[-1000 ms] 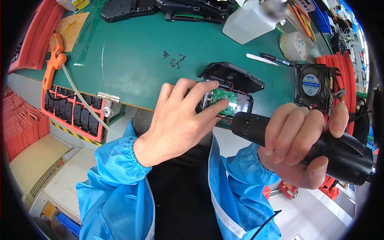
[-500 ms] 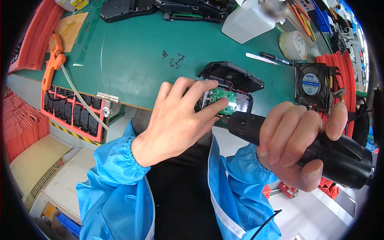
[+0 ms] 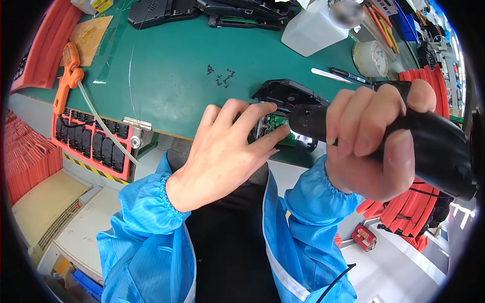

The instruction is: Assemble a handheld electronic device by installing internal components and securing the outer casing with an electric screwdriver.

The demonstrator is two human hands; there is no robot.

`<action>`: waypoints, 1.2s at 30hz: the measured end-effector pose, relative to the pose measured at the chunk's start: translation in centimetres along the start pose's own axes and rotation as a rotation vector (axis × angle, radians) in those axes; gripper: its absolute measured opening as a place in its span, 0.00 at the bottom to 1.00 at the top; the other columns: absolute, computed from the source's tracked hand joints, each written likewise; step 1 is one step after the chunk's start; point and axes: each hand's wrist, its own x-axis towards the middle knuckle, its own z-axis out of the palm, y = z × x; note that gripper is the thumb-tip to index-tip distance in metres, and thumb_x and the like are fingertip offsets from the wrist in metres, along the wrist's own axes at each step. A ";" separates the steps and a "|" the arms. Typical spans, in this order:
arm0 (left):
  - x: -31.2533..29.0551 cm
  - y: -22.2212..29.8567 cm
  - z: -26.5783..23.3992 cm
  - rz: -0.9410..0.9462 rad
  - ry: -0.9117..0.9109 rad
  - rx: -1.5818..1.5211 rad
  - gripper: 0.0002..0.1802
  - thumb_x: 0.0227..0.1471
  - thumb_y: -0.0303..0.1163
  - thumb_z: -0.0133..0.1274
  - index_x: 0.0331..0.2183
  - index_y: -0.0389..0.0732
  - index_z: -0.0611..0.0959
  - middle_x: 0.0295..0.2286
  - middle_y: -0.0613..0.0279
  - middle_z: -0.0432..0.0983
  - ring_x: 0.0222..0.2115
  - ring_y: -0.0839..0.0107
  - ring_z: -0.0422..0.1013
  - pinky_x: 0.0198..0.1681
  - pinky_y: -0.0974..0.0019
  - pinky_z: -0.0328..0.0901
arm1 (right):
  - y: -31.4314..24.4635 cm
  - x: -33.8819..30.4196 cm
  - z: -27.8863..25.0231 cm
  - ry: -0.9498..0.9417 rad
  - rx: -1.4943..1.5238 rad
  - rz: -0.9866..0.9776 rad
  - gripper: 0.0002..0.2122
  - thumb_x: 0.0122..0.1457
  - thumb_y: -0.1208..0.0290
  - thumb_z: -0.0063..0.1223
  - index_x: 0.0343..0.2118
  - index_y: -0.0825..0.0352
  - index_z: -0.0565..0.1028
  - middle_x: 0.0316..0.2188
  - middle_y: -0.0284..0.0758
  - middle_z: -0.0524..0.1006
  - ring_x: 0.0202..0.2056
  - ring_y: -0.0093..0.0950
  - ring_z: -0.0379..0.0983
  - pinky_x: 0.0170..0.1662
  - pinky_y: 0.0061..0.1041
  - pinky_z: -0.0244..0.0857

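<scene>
My left hand (image 3: 220, 154) rests over the left end of an opened black device housing (image 3: 310, 145), holding it at the bench's near edge. Its fingertips press beside a green circuit board (image 3: 277, 120). The housing's black cover (image 3: 285, 90) leans open behind it. In my right hand (image 3: 371, 144) is a black electric screwdriver (image 3: 434, 151), gripped around the body. Its nose is over the board, close to my left fingertips; the bit's tip is hidden. Several small dark screws (image 3: 226, 80) lie loose on the green bench top (image 3: 177, 81) beyond my left hand.
An orange glue gun (image 3: 68, 81) stands at the left, near a red foam tray of black parts (image 3: 93, 144). More black housings (image 3: 164, 12) lie at the back. A white bottle (image 3: 313, 30), a marker (image 3: 348, 76), a tape roll (image 3: 370, 58) and red foam (image 3: 434, 91) occupy the right.
My right hand has raised and tilted the screwdriver, moving its nose up and onto the board. Now it covers the fan at the right and part of the cover. My left hand stays put.
</scene>
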 end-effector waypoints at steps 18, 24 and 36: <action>0.1 -0.2 0.0 0.024 0.006 0.011 0.20 0.44 0.32 0.66 0.43 0.49 0.89 0.51 0.60 0.74 0.47 0.62 0.68 0.43 0.60 0.60 | 0.4 0.1 1.4 0.114 -0.100 0.062 0.20 0.66 0.69 0.49 0.58 0.68 0.62 0.21 0.31 0.69 0.19 0.24 0.65 0.25 0.29 0.63; -0.1 -0.2 0.1 0.031 0.007 0.021 0.20 0.43 0.30 0.64 0.43 0.49 0.89 0.51 0.61 0.74 0.46 0.62 0.68 0.42 0.61 0.60 | 0.9 0.1 2.1 0.152 -0.215 0.044 0.16 0.65 0.70 0.51 0.51 0.67 0.61 0.19 0.31 0.68 0.16 0.23 0.63 0.23 0.27 0.62; -0.1 -0.2 0.2 0.039 0.020 0.044 0.19 0.43 0.30 0.62 0.42 0.48 0.90 0.50 0.59 0.75 0.44 0.63 0.68 0.41 0.62 0.61 | 1.3 0.2 1.6 0.060 -0.171 0.045 0.17 0.64 0.70 0.51 0.52 0.67 0.61 0.18 0.31 0.68 0.16 0.23 0.62 0.23 0.27 0.63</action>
